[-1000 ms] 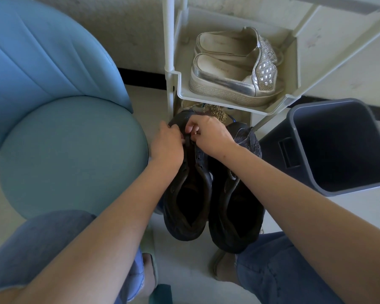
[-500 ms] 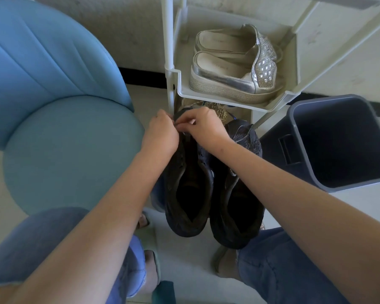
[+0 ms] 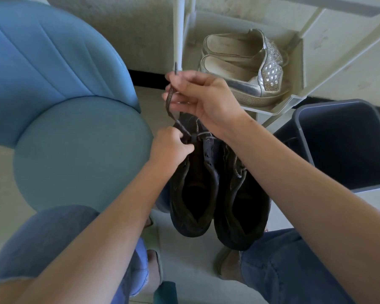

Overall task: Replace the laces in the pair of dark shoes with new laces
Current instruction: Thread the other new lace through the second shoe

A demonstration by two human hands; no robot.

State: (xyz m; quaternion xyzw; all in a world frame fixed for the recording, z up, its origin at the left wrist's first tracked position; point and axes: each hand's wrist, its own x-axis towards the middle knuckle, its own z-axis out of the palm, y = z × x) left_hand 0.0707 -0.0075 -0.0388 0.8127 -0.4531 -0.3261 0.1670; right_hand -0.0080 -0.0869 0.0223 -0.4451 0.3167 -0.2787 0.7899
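- Unlacing the chair-side shoe (image 3: 193,194): we judge the step in hand to be drawing a lace (image 3: 169,102) out of its eyelets. The upper eyelets are already bare. We take it for the old lace only from its worn look.
- Both dark shoes stand side by side on the floor (image 3: 184,270) between our knees. The bin-side shoe (image 3: 244,207) shows lacing in place.
- Our right hand (image 3: 203,99) is raised above the toes and pinches the lace near its tip between thumb and fingers. From there the lace runs down to the eyelet row.
- Our left hand (image 3: 170,148) has its fingers curled on that row where the lace enters, steadying the shoe.
- The next move, in our judgement, calls for a pull in line with the eyelet while the left hand holds the upper down, then freeing the lower crossings one at a time.
- We see no new laces.
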